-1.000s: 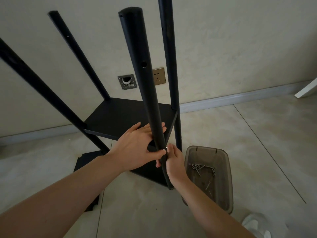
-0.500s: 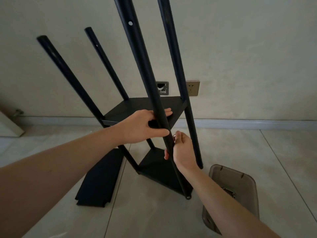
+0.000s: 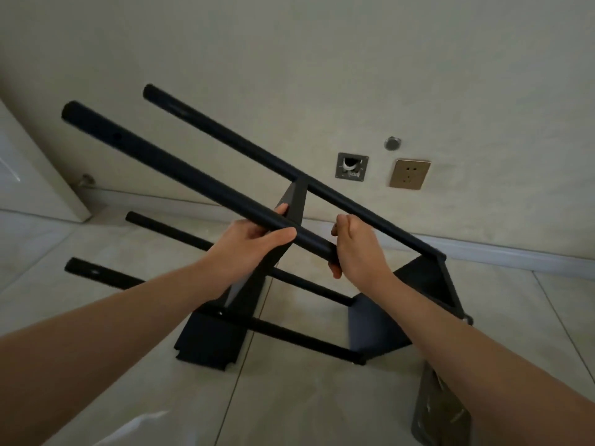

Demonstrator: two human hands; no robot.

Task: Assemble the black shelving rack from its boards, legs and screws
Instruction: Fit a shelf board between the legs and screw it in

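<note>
Gripping the nearest leg [image 3: 180, 175] of the black shelving rack [image 3: 322, 284], the left hand [image 3: 248, 249] had its thumb over the top of the tube and its fingers [image 3: 280, 210] curled round the far side, beside the edge of a board [image 3: 289, 220]. The right hand [image 3: 360, 252] was closed round the same leg a little lower down its length, thumb and fingers wrapped about the tube, so that the 2 hands held it close together without touching each other.

The rack lay tipped on its side, its 4 legs slanting from lower right to upper left. 2 boards were fixed between the legs: 1 by the hands, seen nearly edge-on, and 1 at the right end [image 3: 428, 284], close to the floor [image 3: 289, 397]. The 2 lower legs [image 3: 106, 275] ran just above the tiles.

A loose black board [image 3: 209, 342] lay flat on the floor beneath the frame. At the lower right, a translucent bin [image 3: 441, 413] showed partly behind the right forearm. On the wall [image 3: 322, 59] behind were a gold socket [image 3: 409, 174], an open metal box [image 3: 351, 166] and a small round fitting [image 3: 392, 143].
</note>
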